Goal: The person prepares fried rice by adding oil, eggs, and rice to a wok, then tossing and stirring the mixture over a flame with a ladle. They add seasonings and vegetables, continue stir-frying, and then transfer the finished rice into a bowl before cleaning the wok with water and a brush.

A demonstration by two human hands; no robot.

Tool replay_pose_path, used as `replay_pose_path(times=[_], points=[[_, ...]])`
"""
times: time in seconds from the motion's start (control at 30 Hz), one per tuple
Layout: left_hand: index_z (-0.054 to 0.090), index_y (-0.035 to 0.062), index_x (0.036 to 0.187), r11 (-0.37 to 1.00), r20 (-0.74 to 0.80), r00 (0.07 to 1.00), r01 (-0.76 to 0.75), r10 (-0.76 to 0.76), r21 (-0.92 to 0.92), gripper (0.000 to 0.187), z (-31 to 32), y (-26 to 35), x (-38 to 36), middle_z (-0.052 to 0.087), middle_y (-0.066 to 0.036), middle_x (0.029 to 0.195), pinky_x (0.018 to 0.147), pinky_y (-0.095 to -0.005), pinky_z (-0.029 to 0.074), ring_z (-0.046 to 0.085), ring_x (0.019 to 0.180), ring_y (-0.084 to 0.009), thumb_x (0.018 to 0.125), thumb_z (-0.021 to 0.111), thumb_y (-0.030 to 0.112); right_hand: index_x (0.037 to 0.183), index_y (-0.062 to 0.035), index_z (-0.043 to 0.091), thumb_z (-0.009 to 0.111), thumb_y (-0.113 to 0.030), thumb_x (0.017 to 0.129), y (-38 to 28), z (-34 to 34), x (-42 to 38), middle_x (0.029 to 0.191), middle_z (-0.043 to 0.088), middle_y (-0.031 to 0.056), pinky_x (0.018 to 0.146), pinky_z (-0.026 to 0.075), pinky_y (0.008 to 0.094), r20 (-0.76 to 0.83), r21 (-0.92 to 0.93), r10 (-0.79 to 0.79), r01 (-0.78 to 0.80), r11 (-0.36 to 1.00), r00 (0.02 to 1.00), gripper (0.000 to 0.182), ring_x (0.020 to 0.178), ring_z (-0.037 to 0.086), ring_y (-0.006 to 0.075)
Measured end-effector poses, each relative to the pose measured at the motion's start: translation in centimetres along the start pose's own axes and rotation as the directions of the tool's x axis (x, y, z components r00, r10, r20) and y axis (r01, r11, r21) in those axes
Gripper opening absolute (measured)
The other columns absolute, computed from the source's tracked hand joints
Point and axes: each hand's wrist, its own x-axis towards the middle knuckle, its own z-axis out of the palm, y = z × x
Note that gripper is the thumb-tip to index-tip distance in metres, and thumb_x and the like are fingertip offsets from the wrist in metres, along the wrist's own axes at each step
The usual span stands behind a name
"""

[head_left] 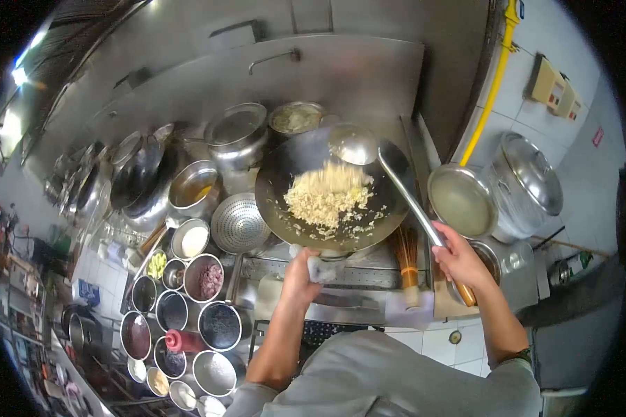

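Observation:
A large dark wok (275, 191) stands on the stove, tilted slightly toward me. Rice (323, 201) with small pale bits lies in it, and part of the heap is blurred as if tossed upward. My left hand (299, 279) grips the wok's near edge through a grey cloth (321, 270); any handle there is hidden. In my right hand (462, 260) is a long metal ladle (408, 196) with a wooden grip end. Its bowl hangs over the wok's far right side, above the rice.
A perforated strainer (238, 222) and several pots and seasoning bowls stand left. A bamboo brush (408, 260) lies right of the wok's front. Farther right are a pot of cloudy liquid (462, 201) and a lidded pot (528, 174). A tap (275, 59) juts from the back wall.

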Motion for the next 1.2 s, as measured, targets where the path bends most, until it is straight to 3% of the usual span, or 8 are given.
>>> replay_pose_path(times=[0.1,0.23,0.33,0.47,0.73,0.9,1.03,1.2], points=[[0.055,-0.002,0.115,0.991,-0.13,0.984,-0.117,0.125,0.07,0.036,4.6,-0.6,-2.6,0.062,-0.018,0.105,0.08,-0.0471,0.055,0.064,0.095,-0.032,0.086,0.056,0.019,0.151,-0.0084,0.03,0.053,-0.014,0.099,-1.4,-1.0,1.7,0.086,0.057,0.0066,0.045,0.044,0.0294,-0.008,0.029,0.034,-0.034,0.999,0.999,0.057,0.057,0.05,0.0112],[0.049,-0.0031,0.122,0.827,-0.092,0.894,-0.361,0.438,0.43,0.045,4.8,-3.1,-2.7,0.06,-0.012,0.111,0.087,-0.0332,0.047,0.058,0.099,-0.022,0.078,0.054,0.007,0.15,-0.0084,0.028,0.055,-0.018,0.098,-3.2,-3.5,2.1,0.081,0.052,0.0041,0.042,0.044,0.0287,0.006,-0.338,-0.061,0.059,0.939,0.998,0.059,0.051,0.047,0.0121],[0.049,-0.0011,0.122,0.678,-0.055,0.764,-0.534,0.642,0.504,0.041,4.5,-5.7,-1.9,0.06,-0.012,0.109,0.084,-0.0313,0.049,0.059,0.096,-0.021,0.081,0.052,0.006,0.146,-0.0076,0.029,0.055,-0.017,0.098,-5.2,-1.9,2.1,0.082,0.054,0.0035,0.042,0.044,0.0311,0.283,0.071,0.113,-0.139,0.988,0.952,0.056,0.05,0.046,0.0111],[0.057,-0.0004,0.115,0.923,-0.18,0.92,-0.301,0.347,0.239,0.033,5.3,-1.4,-6.5,0.066,-0.013,0.097,0.07,-0.0421,0.057,0.066,0.088,-0.0263,0.083,0.053,0.008,0.129,-0.008,0.039,0.058,-0.011,0.096,-7.4,0.5,2.0,0.079,0.052,0.001,0.04,0.038,0.0259,0.576,0.488,0.104,-0.443,0.752,0.811,0.038,0.052,0.044,0.0056],[0.058,0.0016,0.113,0.943,-0.459,0.843,-0.331,0.281,-0.03,0.031,-0.1,-6.1,-20.7,0.065,-0.013,0.104,0.072,-0.044,0.057,0.067,0.089,-0.0284,0.083,0.058,0.013,0.135,-0.0096,0.045,0.053,-0.01,0.098,-8.0,3.7,-1.4,0.075,0.049,-0.0005,0.036,0.038,0.0219,0.808,0.39,-0.059,-0.458,0.799,0.586,0.037,0.05,0.044,0.0028],[0.058,-0.0003,0.116,0.839,-0.736,0.536,-0.539,0.414,0.08,0.036,3.7,-9.2,-27.9,0.065,-0.011,0.104,0.071,-0.0406,0.056,0.065,0.092,-0.0249,0.081,0.058,0.008,0.13,-0.011,0.048,0.05,-0.013,0.1,-6.4,11.1,-1.2,0.069,0.044,-0.0045,0.036,0.042,0.0258,0.884,0.092,-0.007,-0.16,0.983,0.467,0.03,0.046,0.044,0.0055],[0.058,-0.0036,0.116,0.714,-0.81,0.333,-0.685,0.483,0.144,0.039,4.0,-11.0,-27.0,0.062,-0.015,0.11,0.079,-0.0432,0.055,0.063,0.099,-0.0285,0.08,0.06,0.011,0.127,-0.0051,0.052,0.051,-0.016,0.1,-11.3,11.9,6.2,0.068,0.043,-0.0046,0.034,0.039,0.0239,0.989,-0.032,0.082,-0.363,0.931,0.123,0.029,0.046,0.041,0.0032],[0.058,-0.0041,0.115,0.508,-0.883,0.077,-0.839,0.462,0.193,0.035,5.3,-13.7,-23.4,0.064,-0.013,0.105,0.077,-0.0414,0.056,0.065,0.094,-0.0264,0.081,0.059,0.007,0.128,-0.0057,0.052,0.051,-0.015,0.1,-10.1,16.2,11.7,0.068,0.043,-0.0038,0.035,0.041,0.024,0.994,-0.076,0.056,-0.21,0.975,-0.099,0.029,0.046,0.042,0.0039]])
